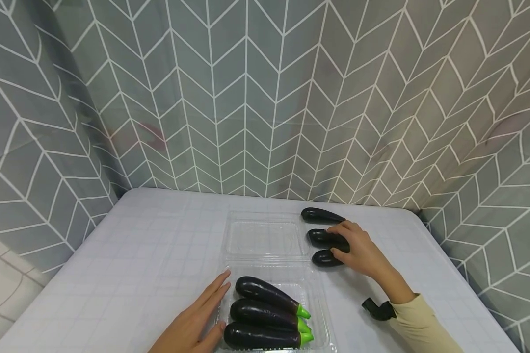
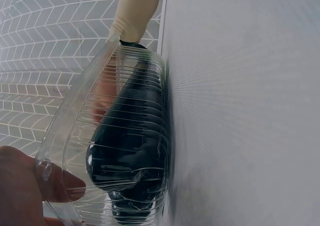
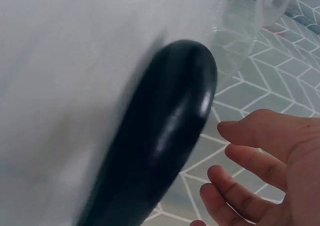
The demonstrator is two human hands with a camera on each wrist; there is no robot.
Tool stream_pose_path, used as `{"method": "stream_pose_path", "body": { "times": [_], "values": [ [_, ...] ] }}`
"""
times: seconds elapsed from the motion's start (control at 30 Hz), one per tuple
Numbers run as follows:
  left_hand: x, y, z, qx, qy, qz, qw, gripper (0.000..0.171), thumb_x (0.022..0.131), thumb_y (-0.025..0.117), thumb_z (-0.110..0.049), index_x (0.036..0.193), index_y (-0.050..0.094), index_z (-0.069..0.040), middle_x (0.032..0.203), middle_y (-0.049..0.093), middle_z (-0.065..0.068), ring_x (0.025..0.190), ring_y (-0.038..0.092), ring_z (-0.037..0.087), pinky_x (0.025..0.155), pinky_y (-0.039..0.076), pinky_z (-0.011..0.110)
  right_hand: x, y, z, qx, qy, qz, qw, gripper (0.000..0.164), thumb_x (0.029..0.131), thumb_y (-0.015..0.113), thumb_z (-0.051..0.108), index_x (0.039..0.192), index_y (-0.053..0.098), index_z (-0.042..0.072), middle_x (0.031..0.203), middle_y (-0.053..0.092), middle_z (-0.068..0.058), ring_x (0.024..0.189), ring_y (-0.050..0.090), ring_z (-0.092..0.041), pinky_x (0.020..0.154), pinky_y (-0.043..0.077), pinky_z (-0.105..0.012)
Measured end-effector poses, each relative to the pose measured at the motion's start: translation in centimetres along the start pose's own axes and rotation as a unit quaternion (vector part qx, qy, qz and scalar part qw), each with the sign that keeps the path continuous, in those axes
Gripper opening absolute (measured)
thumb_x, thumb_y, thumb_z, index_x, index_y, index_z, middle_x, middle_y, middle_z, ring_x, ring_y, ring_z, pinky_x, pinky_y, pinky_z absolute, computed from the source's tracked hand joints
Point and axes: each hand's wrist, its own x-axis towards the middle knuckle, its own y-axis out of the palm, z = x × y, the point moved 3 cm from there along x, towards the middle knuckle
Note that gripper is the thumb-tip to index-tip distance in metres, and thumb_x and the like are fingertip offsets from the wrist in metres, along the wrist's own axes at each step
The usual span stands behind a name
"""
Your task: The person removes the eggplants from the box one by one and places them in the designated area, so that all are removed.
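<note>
Three dark purple eggplants with green stem ends, one of them the middle eggplant [image 1: 265, 314], lie side by side in a clear plastic clamshell box [image 1: 322, 304]. My left hand [image 1: 198, 314] rests along the box's left side, fingers extended, thumb at the rim near the closest eggplant. Right of the box lie three more: a far eggplant [image 1: 320, 215], a middle eggplant [image 1: 320, 238] and a near eggplant [image 1: 324, 258]. My right hand [image 1: 355, 247] is over the middle one, covering its right end. In the right wrist view its fingers [image 3: 250, 166] are spread and loosely bent beside an eggplant [image 3: 165, 131].
The box's lid [image 1: 265, 238] lies folded back flat behind its base. A white cloth-covered table [image 1: 137, 274] carries everything. Grey chevron-patterned curtains [image 1: 265, 108] rise behind and at both sides. A black strap device [image 1: 379, 310] sits at the right wrist.
</note>
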Motion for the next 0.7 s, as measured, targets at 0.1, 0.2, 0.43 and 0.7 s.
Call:
{"method": "stream_pose_path", "body": {
  "times": [0.1,0.2,0.43,0.7],
  "values": [
    [0.0,0.0,0.0,-0.004,-0.002,0.000,1.0000,0.065,0.090,0.072,-0.012,0.151,0.051,0.000,0.167,0.035,0.002,0.138,0.051,0.024,0.096,0.055,0.045,-0.1,-0.3,0.5,0.007,-0.004,0.004,1.000,0.041,0.084,0.083,0.002,0.124,0.070,0.002,0.119,0.064,-0.011,0.117,0.057,-0.038,0.094,0.045,-0.066],
    [0.0,-0.1,0.0,-0.008,-0.003,0.000,1.0000,0.066,0.090,0.072,-0.012,0.151,0.051,0.001,0.167,0.034,0.002,0.139,0.051,0.025,0.097,0.055,0.047,-0.1,-0.4,1.0,0.012,-0.008,0.005,1.000,0.040,0.086,0.082,0.003,0.124,0.070,0.002,0.120,0.065,-0.011,0.118,0.058,-0.038,0.096,0.046,-0.064],
    [0.0,0.0,0.0,-0.007,-0.002,0.000,1.0000,0.067,0.090,0.072,-0.012,0.151,0.051,0.000,0.167,0.034,0.001,0.140,0.050,0.024,0.097,0.054,0.047,-0.2,-0.6,1.8,0.021,-0.043,-0.023,0.999,0.039,0.085,0.081,-0.002,0.122,0.071,0.003,0.118,0.066,-0.006,0.115,0.061,-0.033,0.093,0.051,-0.058],
    [-0.1,0.0,0.1,-0.013,-0.005,0.003,0.9999,0.067,0.090,0.072,-0.012,0.152,0.050,0.000,0.168,0.032,-0.001,0.141,0.048,0.022,0.098,0.054,0.047,-0.2,-0.7,3.7,0.064,-0.078,-0.054,0.993,0.039,0.082,0.082,-0.004,0.118,0.072,0.008,0.118,0.068,0.003,0.112,0.064,-0.020,0.092,0.053,-0.038]
  ]
}}
